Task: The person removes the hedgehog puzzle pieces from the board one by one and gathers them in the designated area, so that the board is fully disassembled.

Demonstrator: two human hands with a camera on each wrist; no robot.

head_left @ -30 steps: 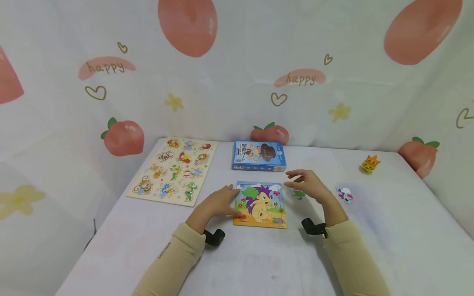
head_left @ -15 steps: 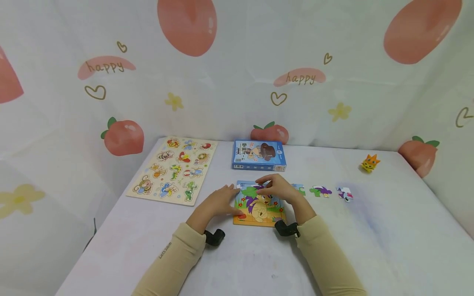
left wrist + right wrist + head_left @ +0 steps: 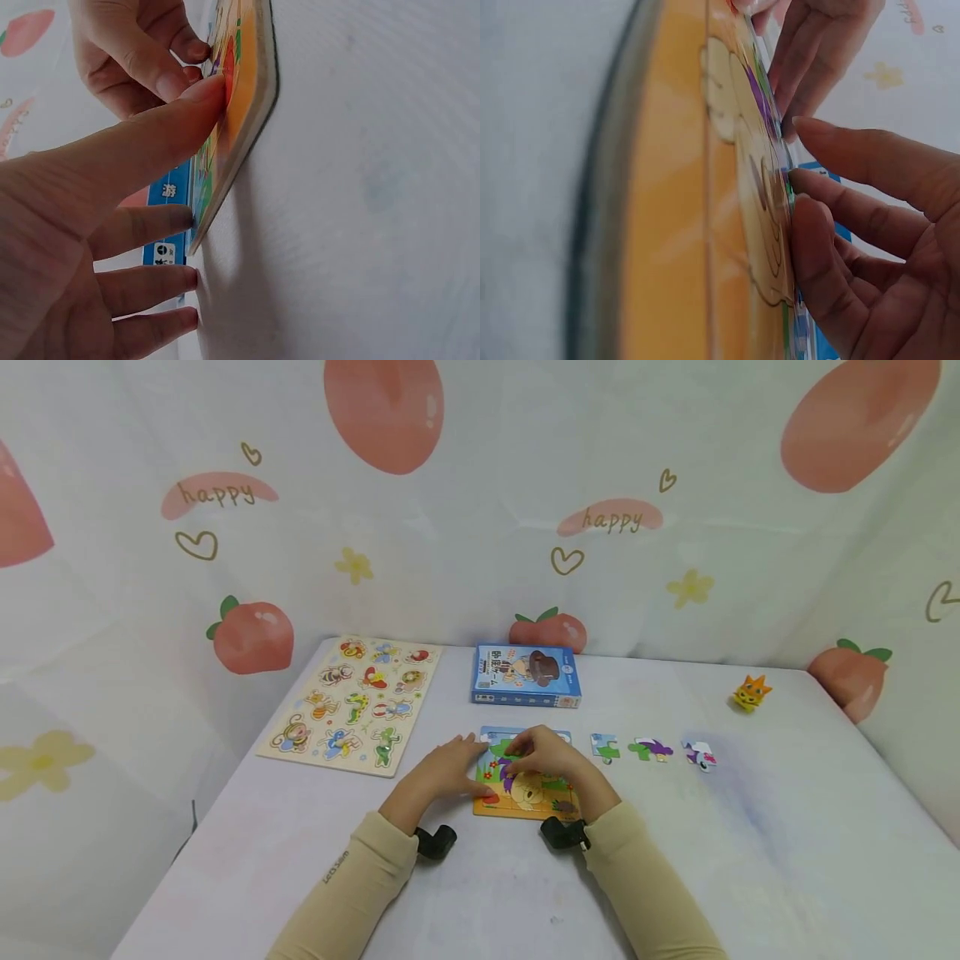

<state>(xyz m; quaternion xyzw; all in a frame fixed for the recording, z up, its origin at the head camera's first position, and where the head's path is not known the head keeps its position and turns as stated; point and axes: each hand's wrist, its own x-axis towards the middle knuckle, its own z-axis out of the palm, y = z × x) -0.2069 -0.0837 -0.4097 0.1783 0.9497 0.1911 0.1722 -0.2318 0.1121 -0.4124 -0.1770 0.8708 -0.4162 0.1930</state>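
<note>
A small square jigsaw board point(image 3: 517, 814) with a hedgehog picture lies in front of me. My left hand point(image 3: 438, 772) rests along its left side. In the left wrist view its thumb point(image 3: 180, 112) lies on the board's orange corner, the other fingers stretched out at the edge. My right hand point(image 3: 558, 760) is over the board, bent fingertips on the leaf and purple spines. The right wrist view has its thumb and index point(image 3: 855, 199) right at the picture's surface; I cannot tell whether they pinch a piece. The hand hides the board's upper right part.
Right of the board lie three loose puzzle pieces: a blue and green one point(image 3: 604, 747), a green and purple one point(image 3: 651, 748), and one with an eye point(image 3: 699, 755). A blue box point(image 3: 525, 675) stands behind, an insect puzzle board point(image 3: 348, 706) left, an orange-yellow figure point(image 3: 750, 693) far right.
My right hand has moved left from beside the green loose piece to over the board, uncovering the loose pieces. The left hand has stayed at the board's left side.
</note>
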